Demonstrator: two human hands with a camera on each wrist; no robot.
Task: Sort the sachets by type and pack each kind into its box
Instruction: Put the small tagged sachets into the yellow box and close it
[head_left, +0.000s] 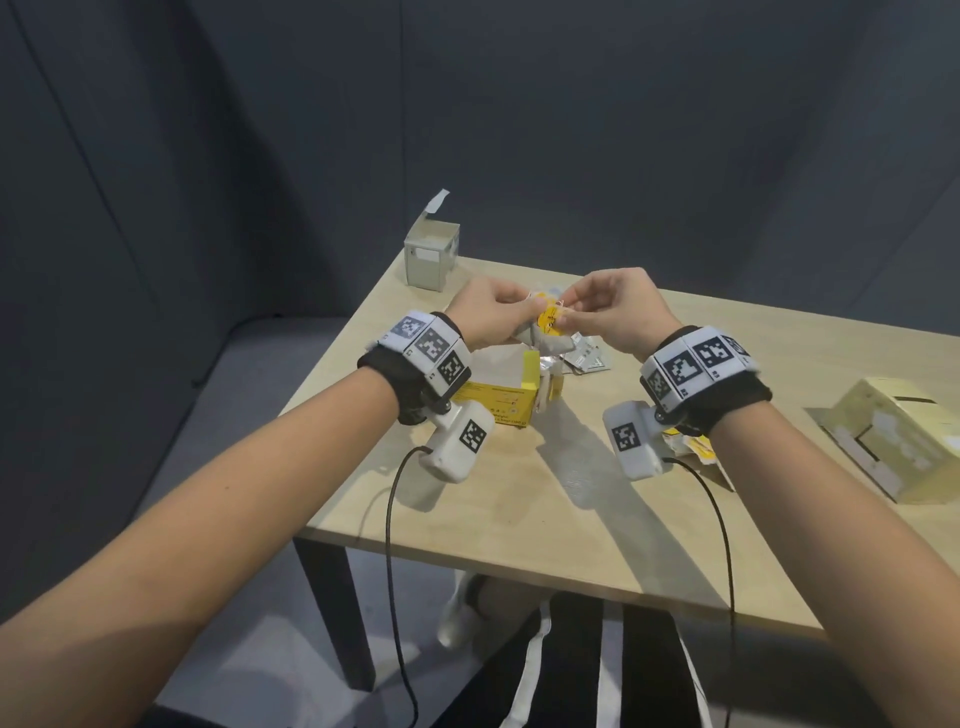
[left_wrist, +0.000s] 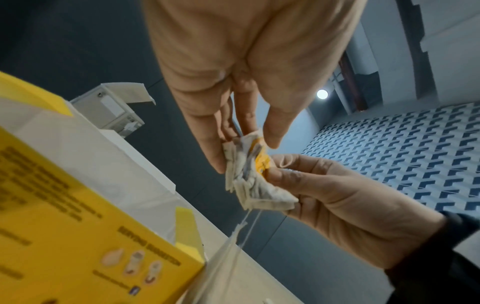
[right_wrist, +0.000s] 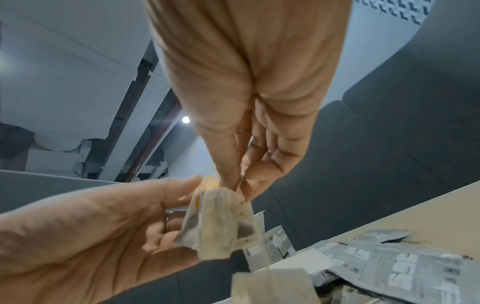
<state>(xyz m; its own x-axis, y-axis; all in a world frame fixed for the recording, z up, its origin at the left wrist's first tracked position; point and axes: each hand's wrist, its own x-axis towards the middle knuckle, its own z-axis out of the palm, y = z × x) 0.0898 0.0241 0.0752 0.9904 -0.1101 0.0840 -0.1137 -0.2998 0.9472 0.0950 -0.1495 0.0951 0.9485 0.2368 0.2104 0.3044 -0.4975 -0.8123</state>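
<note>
A bundle of several paper tea bags (head_left: 543, 335) with yellow tags hangs above the open yellow box (head_left: 501, 402). My left hand (head_left: 524, 312) grips the bundle (left_wrist: 255, 185) from the left, thumb against fingers. My right hand (head_left: 571, 312) pinches a yellow tag (head_left: 550, 318) at the top of the bundle. In the right wrist view the right hand (right_wrist: 237, 185) nips the top of the tea bags (right_wrist: 221, 222) while the left hand (right_wrist: 182, 207) cups them. The yellow box (left_wrist: 78, 226) stands just below, lid flaps up.
A grey box (head_left: 431, 254) with its lid up stands at the table's far left corner. Silver sachets (head_left: 587, 358) lie behind the yellow box. A pale yellow box (head_left: 893, 436) lies at the right. More tea bags (head_left: 696, 447) lie under my right wrist.
</note>
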